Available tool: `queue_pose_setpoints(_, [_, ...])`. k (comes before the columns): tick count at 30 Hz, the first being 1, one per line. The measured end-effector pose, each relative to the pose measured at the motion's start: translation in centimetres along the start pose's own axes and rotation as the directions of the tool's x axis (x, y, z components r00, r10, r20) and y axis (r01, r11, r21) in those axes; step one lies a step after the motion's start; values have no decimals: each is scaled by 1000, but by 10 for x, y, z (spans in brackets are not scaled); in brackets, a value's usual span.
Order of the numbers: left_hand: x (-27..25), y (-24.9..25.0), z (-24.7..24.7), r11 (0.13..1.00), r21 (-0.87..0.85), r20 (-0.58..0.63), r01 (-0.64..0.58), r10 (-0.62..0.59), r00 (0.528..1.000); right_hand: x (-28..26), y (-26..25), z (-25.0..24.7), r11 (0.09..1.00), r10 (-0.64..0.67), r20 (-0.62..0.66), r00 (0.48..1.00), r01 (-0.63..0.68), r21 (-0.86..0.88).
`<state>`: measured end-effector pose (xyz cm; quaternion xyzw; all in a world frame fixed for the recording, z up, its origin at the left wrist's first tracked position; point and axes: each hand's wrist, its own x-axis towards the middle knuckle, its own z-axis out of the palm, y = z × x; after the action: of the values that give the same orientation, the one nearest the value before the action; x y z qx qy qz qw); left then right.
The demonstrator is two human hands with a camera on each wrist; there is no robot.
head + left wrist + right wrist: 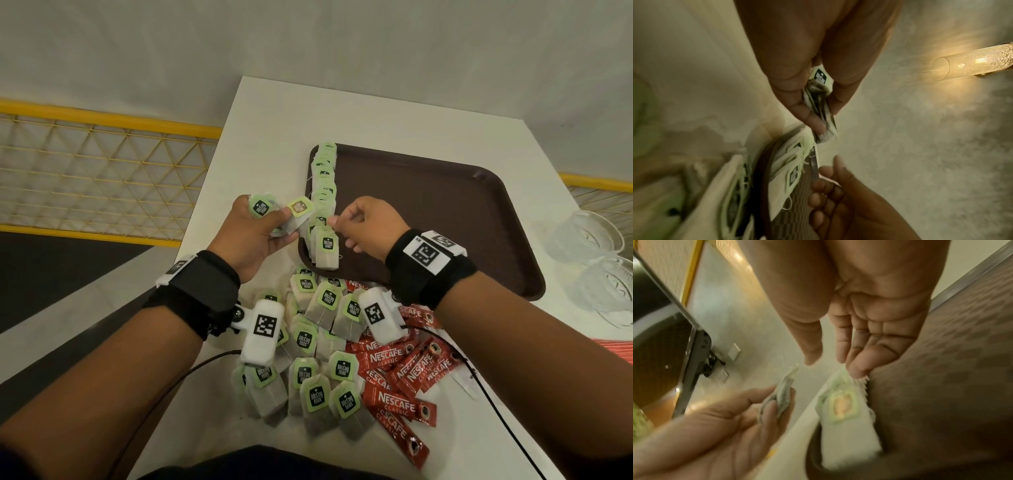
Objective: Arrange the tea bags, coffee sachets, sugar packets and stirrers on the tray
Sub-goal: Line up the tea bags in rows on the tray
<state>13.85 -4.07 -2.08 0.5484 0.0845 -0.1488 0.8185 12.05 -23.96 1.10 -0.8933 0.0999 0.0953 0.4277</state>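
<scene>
Gripping spare tea bags (274, 216), left hand (255, 236) acts as feeder; right hand (368, 226) empty, fingers loosely curled, fingertips at overlapped tea-bag row (322, 192) along tray (445, 219) left edge. Loose tea bags (318, 342), Nescafe sachets (404, 370) wait on surface (274, 113).

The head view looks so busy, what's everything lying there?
tray: one, dark brown, on the white table.
row of tea bags: one overlapping line, green tags, along the tray's left edge.
loose tea bags: a pile, on the table before the tray.
coffee sachets: many, red, right of that pile.
glass dishes: at least two, clear, right of the tray.
railing: yellow, left.
left hand: grips a bunch of tea bags.
right hand: fingers loosely curled, fingertips at the row.
</scene>
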Motion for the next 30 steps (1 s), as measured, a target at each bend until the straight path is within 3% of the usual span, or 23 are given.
queue_pose_setpoints(4, [8,11,20,999,22,74,-42,40,996,6,-16,-9,988,-100,62,993,91,121])
queue_pose_setpoints(7, [17,24,42,997,48,136,-65,58,989,21,-20,-14,975,-131,-13,991,131,177])
queue_pose_setpoints(12, [46,47,69,998,42,205,-56,46,978,51,-21,-30,905,-48,-110,993,89,415])
queue_pose_setpoints(21, [108,53,82,996,73,151,-48,36,988,110,-23,-58,701,71,-154,985,61,711])
queue_pose_setpoints(23, [118,53,78,995,81,123,-49,38,992,124,-20,-62,708,109,-160,981,36,706])
queue_pose_setpoints(25, [129,54,72,992,113,90,-57,47,995,138,-14,-65,777,135,-139,981,-17,629])
queue_pose_setpoints(30, [149,54,55,975,220,46,-20,10,999,168,1,-63,956,206,-22,978,-196,219])
